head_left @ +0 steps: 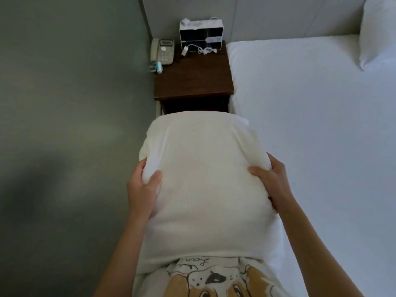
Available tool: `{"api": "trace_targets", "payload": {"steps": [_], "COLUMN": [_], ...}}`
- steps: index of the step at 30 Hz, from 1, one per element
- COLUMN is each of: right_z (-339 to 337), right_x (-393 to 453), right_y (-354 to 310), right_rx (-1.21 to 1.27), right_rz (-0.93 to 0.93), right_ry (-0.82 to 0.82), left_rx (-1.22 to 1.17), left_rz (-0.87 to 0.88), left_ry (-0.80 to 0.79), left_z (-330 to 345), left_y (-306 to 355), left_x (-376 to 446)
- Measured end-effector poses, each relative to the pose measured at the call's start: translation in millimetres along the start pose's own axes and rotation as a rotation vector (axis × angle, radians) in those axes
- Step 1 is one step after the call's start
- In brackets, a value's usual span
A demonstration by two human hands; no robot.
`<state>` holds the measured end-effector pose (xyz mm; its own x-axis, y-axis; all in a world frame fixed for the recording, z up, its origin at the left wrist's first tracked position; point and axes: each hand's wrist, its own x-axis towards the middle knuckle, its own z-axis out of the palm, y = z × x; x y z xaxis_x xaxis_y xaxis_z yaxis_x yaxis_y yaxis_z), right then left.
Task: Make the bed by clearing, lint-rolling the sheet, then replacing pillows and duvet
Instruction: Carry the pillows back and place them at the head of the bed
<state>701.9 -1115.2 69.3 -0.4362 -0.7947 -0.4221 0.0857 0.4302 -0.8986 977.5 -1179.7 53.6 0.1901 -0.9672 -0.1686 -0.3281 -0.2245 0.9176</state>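
Centre frame: pillow (203, 179) | left hand (142, 189) and right hand (271, 183) grip its sides, carrying it toward bare bed (310, 125).

Hardly anything here can be read. Well below the fingers (260, 171) gripping the pillow, the person's printed shirt (214, 277) carries a short line of cursive lettering along its top edge, seen upside down from this angle; it may begin with something like "Lum" but I cannot make it out for certain. Far beyond the fingers, on the bench by the bed, the telephone (161, 51) has a small display and a keypad, yet its digits are too small and blurred to read. The white box (200, 36) beside it shows no legible label.
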Motion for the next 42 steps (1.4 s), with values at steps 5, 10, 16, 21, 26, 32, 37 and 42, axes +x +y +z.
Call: {"api": "trace_targets", "payload": {"steps": [5,10,16,21,26,32,37,42], "right_z": [36.9,51.9,42.2,11.4,-53.2,-132.4,-180.7,-220.2], "right_x": [125.0,207.6,262.8,328.4,413.5,487.8,524.0,574.0], "right_y": [-42.4,-81.2,-123.9,-138.1,-163.2,-186.4,-182.5,-179.5], "right_rx": [0.066,0.17,0.275,0.325,0.385,0.43,0.487,0.509], "right_rz": [0.014,0.051,0.059,0.077,0.059,0.088,0.161,0.227], "right_ry": [0.169,0.45,0.672,0.772,0.764,0.763,0.843,0.955], "left_rx": [0.055,0.111,0.125,0.142,0.157,0.204,0.205,0.27], "left_rz": [0.086,0.213,0.304,0.327,0.364,0.358,0.324,0.303], "left_ry": [-0.183,-0.471,-0.718,-0.821,-0.791,-0.85,-0.936,-1.077], "left_z": [69.2,143.8,232.0,325.5,425.8,540.6,625.8,712.4], "left_y": [39.0,103.7,168.1,200.5,245.5,281.7,305.7,314.4], "left_x": [169.2,312.5,398.9,442.1,472.7,491.6,492.7,502.2]}}
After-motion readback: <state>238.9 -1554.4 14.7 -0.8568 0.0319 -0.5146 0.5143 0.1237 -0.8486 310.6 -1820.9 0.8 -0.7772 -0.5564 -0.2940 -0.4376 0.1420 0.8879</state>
